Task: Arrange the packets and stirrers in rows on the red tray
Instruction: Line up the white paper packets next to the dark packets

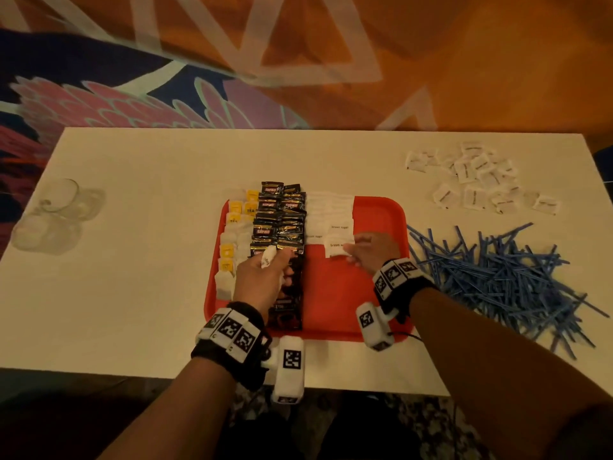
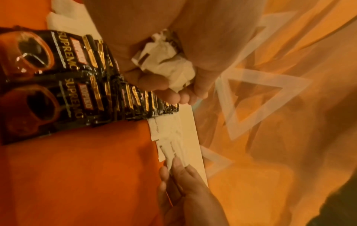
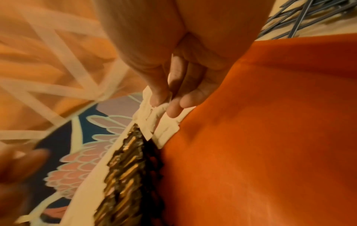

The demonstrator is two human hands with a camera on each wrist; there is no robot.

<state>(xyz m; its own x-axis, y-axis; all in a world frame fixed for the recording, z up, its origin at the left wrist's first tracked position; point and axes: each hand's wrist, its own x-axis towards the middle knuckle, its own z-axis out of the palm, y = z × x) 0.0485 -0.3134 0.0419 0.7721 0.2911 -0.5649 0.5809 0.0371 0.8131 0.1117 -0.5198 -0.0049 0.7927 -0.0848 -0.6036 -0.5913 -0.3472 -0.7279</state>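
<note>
Head view: the right hand (image 1: 371, 252) pinches a white paper brown-sugar packet (image 1: 336, 250) onto the red plastic tray (image 1: 381, 220); the left hand (image 1: 262, 277) clutches spare white packets (image 1: 268, 258). Best overlap it evenly, edges square with the white row.

A white rectangular table (image 1: 132, 293) stands on a carpet (image 1: 99, 78) with orange ground, pale line triangles, and a dark blue part with pink feather shapes. At the left edge of the table a few clear glass cups (image 1: 58, 215) lie close together, some on their side.
</note>
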